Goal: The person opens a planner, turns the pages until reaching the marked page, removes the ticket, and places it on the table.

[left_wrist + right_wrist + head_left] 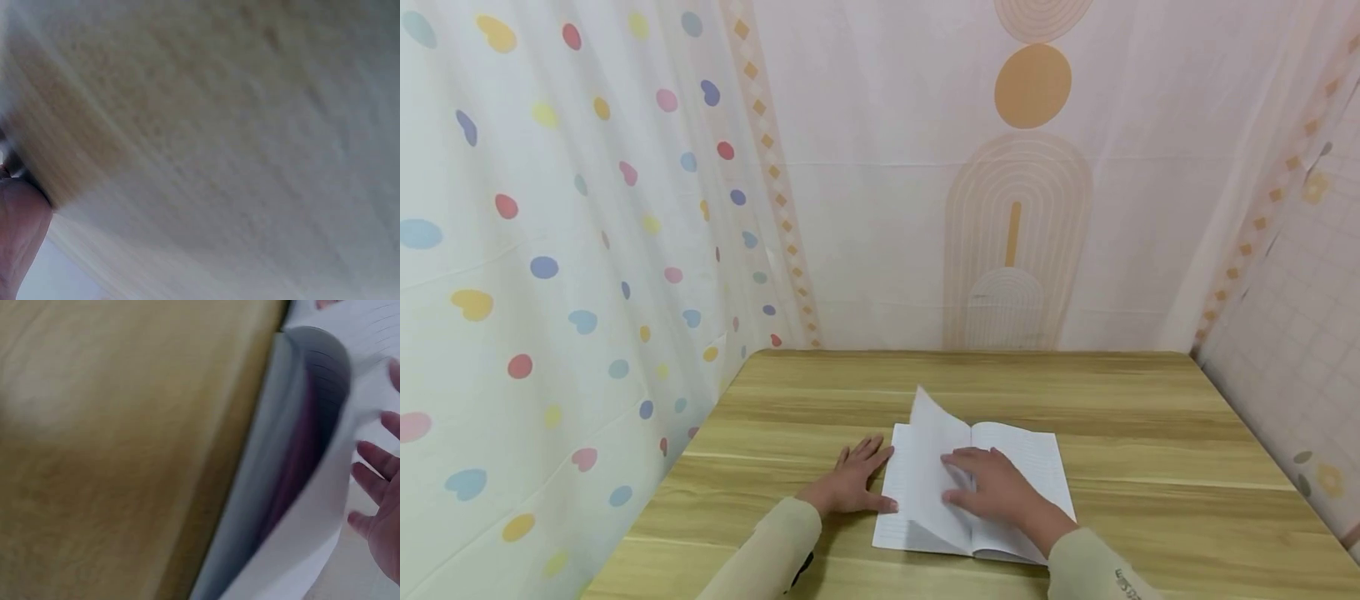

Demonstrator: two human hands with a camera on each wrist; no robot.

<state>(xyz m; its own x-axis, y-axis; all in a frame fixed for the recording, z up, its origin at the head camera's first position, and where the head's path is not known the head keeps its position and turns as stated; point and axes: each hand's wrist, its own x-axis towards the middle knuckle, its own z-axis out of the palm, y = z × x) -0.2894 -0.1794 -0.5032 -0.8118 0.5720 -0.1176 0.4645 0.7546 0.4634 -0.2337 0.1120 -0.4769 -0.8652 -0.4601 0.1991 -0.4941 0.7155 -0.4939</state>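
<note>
An open notebook (1030,450) with white lined pages lies on the table, one leaf (934,467) raised and leaning over its left side. My right hand (1000,496) is over the middle of the notebook, fingers extended against the raised leaf. In the right wrist view, the fingers (375,481) are spread beside a curved page (325,519). At the notebook's left edge is my left hand (853,483), fingers spread, with the thumb on the page's margin. The left wrist view is blurred and catches only a thumb or finger (22,231) at its left side.
The wood-grain table (1165,467) extends around the notebook on all sides. Behind it hangs a pale curtain (865,208) with arch patterns, and a dotted curtain (587,250) hangs along the left. Another patterned curtain (1300,333) borders the right side.
</note>
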